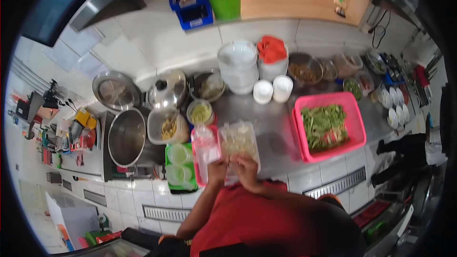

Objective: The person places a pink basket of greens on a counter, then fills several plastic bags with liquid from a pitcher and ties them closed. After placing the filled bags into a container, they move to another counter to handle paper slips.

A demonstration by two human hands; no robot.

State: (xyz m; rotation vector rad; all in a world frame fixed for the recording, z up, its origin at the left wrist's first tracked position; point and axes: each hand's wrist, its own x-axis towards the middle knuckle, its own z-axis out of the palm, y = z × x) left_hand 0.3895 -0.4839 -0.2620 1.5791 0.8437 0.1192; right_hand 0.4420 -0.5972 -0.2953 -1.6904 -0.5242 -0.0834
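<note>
Close together at the counter's front edge are my left hand (217,170) and my right hand (246,167). Their fingers are drawn in and nearly touch; whatever lies between them is too small to make out. Just beyond them, a translucent tray (240,133) holds pale, rounded pieces. Left of it stands a pink container (196,154) with clear plastic in it. A green tray (189,182) with clear, round containers sits farther left.
A pink basket (354,114) of green leaves stands on the right. White bowls (238,69) are stacked at the back. Pots, a large steel bowl (126,137) and food containers line the left. Another person (404,154) in dark clothing is at the far right.
</note>
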